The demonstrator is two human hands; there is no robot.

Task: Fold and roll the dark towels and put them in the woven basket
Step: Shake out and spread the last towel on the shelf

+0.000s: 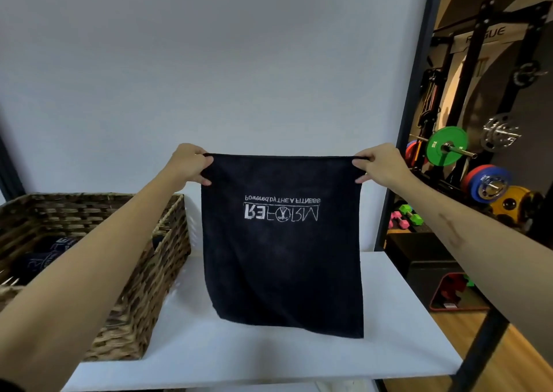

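A white wall fills the back of the view, and below it a white counter carries the things. At the right, past a dark frame post, there is a gym room with a rack, a green weight plate on a bar, and small dumbbells on the floor.

On the left part of the counter stands the woven basket. Inside it lie rolled dark towels with white print, partly hidden by the left forearm.

In the middle, a dark towel hangs flat and open in the air above the counter, just beside the right wall of the basket. Its lower edge is close to the counter surface; I cannot tell if it touches. White printed letters on it appear upside down.

The left hand holds the upper left corner of the towel, its fingers curled and pinching the cloth. The right hand holds the upper right corner in the same way, fingers pinched on the edge. The top edge is stretched straight between both hands.
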